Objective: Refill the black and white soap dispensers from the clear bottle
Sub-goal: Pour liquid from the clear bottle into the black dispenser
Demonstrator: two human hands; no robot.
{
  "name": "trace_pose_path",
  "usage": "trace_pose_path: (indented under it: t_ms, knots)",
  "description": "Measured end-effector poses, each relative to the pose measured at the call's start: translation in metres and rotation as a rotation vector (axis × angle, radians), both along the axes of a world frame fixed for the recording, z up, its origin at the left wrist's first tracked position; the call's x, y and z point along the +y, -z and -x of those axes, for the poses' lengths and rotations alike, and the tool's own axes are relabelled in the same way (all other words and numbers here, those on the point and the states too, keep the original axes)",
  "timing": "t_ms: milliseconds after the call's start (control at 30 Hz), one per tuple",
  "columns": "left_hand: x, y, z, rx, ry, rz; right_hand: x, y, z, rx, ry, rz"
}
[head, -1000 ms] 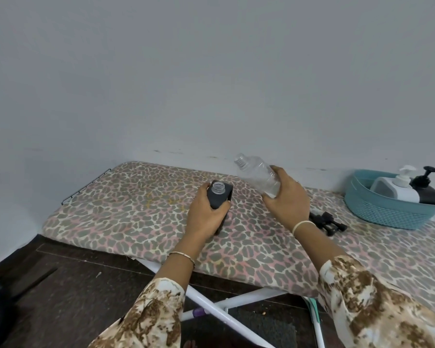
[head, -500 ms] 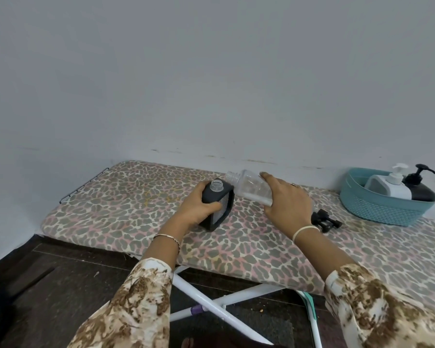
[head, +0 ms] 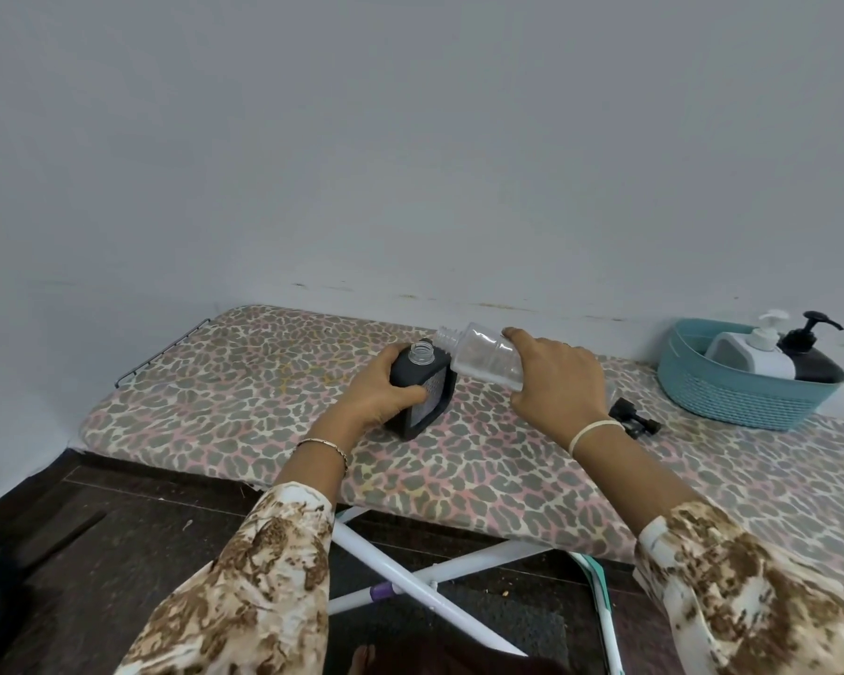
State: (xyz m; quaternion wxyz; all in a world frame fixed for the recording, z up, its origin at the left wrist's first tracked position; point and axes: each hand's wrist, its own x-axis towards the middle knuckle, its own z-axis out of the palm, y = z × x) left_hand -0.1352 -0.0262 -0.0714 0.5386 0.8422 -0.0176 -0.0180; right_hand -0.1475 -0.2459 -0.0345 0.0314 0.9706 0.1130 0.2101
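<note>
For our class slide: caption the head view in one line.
Left hand steadies the open black dispenser on the board; right hand tilts the clear bottle toward it.

A leopard-print ironing board carried a black dispenser mid-frame, a black pump to its right, and a teal basket far right.

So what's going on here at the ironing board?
A person is refilling soap. The left hand grips an uncapped black dispenser resting on the ironing board. The right hand holds a clear bottle tipped, its neck just beside the dispenser's opening. No liquid visibly flows. A loose black pump lies on the board, near a teal basket.
</note>
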Motion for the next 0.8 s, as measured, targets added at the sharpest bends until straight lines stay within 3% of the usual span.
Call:
trace_pose_path:
  t_ms: [800]
  knots:
    - [0.001,0.003,-0.003,-0.011,0.004,-0.018,0.016,-0.028,0.013,-0.019,-0.001,0.185]
